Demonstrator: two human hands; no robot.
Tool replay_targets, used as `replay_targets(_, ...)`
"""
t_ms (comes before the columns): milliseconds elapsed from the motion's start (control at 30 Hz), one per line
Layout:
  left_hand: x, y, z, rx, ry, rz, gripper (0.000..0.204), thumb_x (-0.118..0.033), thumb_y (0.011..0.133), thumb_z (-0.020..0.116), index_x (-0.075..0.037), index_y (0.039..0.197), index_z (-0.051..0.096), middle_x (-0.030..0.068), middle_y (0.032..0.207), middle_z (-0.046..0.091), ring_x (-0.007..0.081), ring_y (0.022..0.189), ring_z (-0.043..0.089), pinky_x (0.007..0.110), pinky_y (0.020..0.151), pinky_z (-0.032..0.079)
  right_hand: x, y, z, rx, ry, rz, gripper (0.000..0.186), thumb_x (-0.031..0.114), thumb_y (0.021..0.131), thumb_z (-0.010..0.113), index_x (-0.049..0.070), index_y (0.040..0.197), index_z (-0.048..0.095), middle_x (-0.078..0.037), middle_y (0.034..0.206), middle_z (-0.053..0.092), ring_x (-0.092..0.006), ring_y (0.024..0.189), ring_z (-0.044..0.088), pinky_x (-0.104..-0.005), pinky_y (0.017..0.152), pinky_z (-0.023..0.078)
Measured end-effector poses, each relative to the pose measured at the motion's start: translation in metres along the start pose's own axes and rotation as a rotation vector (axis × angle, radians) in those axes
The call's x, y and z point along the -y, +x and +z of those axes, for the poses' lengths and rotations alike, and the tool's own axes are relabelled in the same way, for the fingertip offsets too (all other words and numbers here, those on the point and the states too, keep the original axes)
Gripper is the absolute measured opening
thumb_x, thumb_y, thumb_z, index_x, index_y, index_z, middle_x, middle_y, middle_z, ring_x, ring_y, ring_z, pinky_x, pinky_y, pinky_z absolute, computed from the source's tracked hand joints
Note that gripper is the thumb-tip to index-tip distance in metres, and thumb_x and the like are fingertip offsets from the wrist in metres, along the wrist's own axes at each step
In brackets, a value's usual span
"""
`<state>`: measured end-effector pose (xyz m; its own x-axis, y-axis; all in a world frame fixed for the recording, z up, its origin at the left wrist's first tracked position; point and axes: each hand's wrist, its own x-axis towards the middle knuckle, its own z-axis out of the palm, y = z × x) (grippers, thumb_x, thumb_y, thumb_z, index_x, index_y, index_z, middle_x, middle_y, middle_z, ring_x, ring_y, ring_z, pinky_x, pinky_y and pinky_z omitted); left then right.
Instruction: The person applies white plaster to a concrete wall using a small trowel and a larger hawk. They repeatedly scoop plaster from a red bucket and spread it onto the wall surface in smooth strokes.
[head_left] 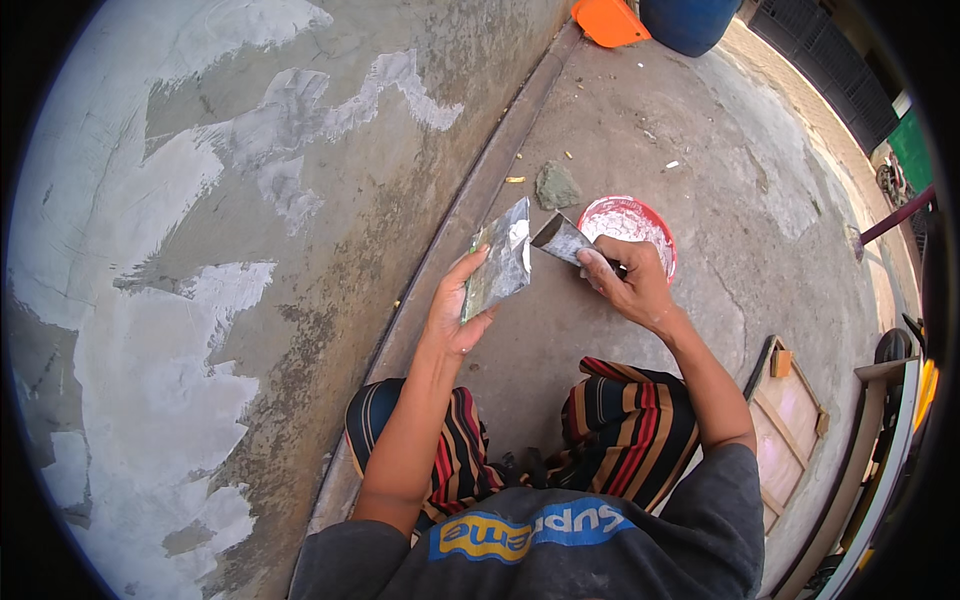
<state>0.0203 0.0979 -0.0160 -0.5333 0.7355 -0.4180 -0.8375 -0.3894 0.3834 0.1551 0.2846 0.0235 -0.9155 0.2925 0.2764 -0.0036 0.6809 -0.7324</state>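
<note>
Plate (503,262) grey, white-smeared; scraper (564,241) dull grey.

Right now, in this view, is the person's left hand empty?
No, the left hand holds a flat plate smeared with white paste.

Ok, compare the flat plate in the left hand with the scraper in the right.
Size: the flat plate shows a larger face than the scraper.
Shape: the plate looks roughly four-sided; the scraper's blade flares toward its far end.
Hold: the left hand grips the plate; the right hand grips the scraper.
Both look greyish.
</note>
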Motion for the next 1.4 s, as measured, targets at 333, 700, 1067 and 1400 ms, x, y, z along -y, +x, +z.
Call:
replay_targets(333,0.0,0.0,0.002,-0.017,0.007,0.028,0.025,-0.014,0.091,0.059,0.004,0.109,0.058,0.0122,0.087,0.07,0.0121,0.064,0.069,0.018,0.041,0.05,0.004,-0.001,-0.003,-0.008,-0.105,-0.038,0.027,0.024,0.091,0.064,0.003,0.073,0.063,-0.013,0.053,0.047,-0.0234,0.043,0.045,-0.0349,0.045,0.036)
replay_targets(700,-0.001,0.0,-0.002,0.044,0.003,0.02,0.027,-0.014,0.092,0.059,0.005,0.111,0.057,0.0133,0.089,0.07,0.0151,0.068,0.071,0.02,0.048,0.056,0.005,0.0,-0.007,-0.016,-0.119,-0.057,0.028,0.024,0.09,0.066,0.002,0.072,0.064,-0.012,0.051,0.047,-0.0205,0.042,0.045,-0.034,0.045,0.036)
replay_targets(1067,-0.001,-0.002,0.003,0.019,0.039,0.033,0.027,-0.015,0.092,0.059,0.003,0.112,0.058,0.0109,0.093,0.07,0.0151,0.074,0.071,0.022,0.059,0.059,0.009,-0.002,-0.005,0.08,-0.226,-0.18,0.028,0.027,0.087,0.069,0.004,0.072,0.065,-0.012,0.054,0.052,-0.0258,0.044,0.05,-0.0361,0.046,0.038)
replay_targets(1400,-0.014,0.006,-0.011,-0.04,0.017,0.093,0.022,-0.017,0.091,0.061,0.001,0.103,0.061,0.0072,0.08,0.069,0.0083,0.053,0.061,0.017,0.034,0.041,0.028,-0.008,-0.017,0.108,-0.415,-0.117,0.026,0.021,0.095,0.055,0.005,0.112,0.066,-0.013,0.069,0.053,-0.0262,0.068,0.057,-0.037,0.058,0.044)
